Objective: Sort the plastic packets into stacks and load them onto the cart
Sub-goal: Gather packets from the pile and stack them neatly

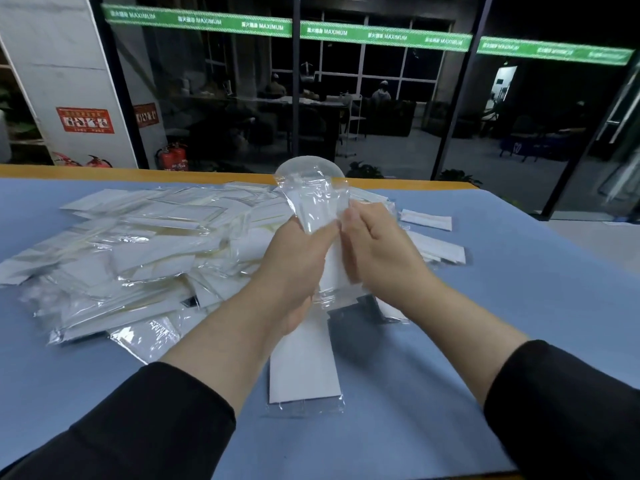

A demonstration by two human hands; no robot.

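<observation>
Plastic packet (313,199) upright, apparently gripped by left hand (298,261), right hand (377,251)

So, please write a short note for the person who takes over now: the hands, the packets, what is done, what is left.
Left hand and right hand: both grip one bunch of packets, held upright above the table.
Loose pile of packets: unsorted, spread over the left and middle of the table.
Single packet: flat on the table, nearest the person, below the hands.
Done: one bunch gathered in hand.
Left: sort the pile into stacks and load them; no cart is in view.
</observation>
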